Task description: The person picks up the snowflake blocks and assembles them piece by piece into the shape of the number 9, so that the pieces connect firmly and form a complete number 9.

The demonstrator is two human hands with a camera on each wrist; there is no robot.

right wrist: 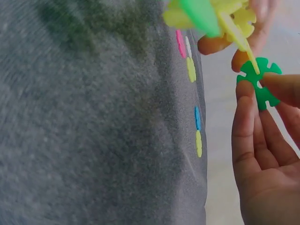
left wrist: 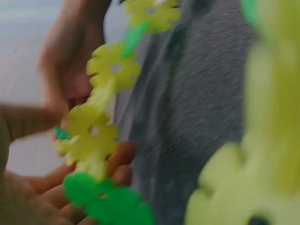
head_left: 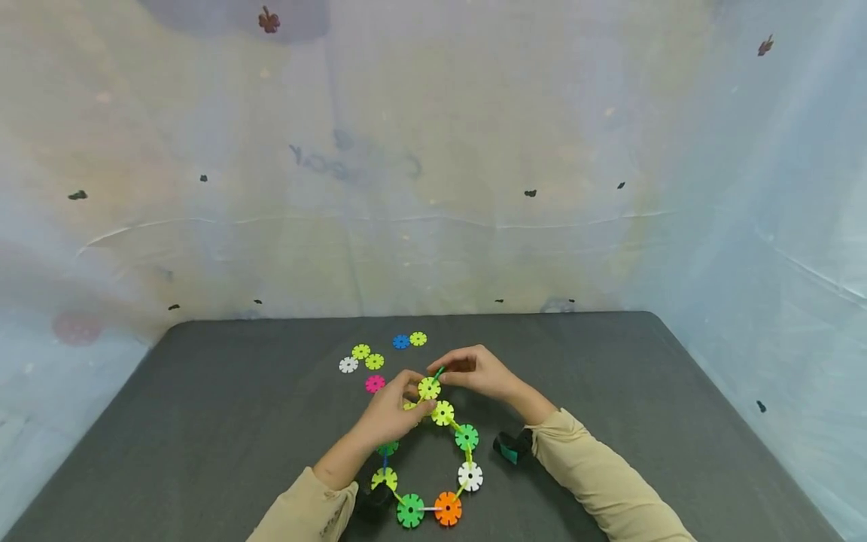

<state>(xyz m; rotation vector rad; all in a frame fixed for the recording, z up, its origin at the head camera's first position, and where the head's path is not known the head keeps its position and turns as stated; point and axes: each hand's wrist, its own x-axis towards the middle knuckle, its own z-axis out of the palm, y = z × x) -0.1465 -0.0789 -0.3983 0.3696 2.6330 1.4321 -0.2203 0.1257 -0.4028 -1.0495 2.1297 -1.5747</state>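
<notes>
Disc chain (head_left: 466,437) curves in a loop on a dark grey table (head_left: 237,421), directly before a seated-height view of two bare hands at its far end. The left hand (head_left: 391,415) pinches a yellow disc (head_left: 430,388) between thumb and fingers. Just beside it, the right hand (head_left: 482,373) grips a green disc (right wrist: 263,96), seen nearly edge-on from above — at the right wrist, its slot meets the edge of a yellow piece. How firmly the two are joined, I cannot tell.

Down the loop's right side sit a white disc (head_left: 470,476) and an orange disc (head_left: 448,509), linked by pieces standing on edge. The left hand hides part of the opposite side, so whether the loop closes there is unclear.

Farther back on the table, loose pieces lie flat: a pink disc (head_left: 375,384) near the left hand, a pale disc (head_left: 348,365) beside two yellow ones, and a blue disc (head_left: 401,342) next to another yellow. Beige sleeves (head_left: 596,474) cover both forearms — behind the table rises a pale, dark-flecked sheet (head_left: 440,263).
</notes>
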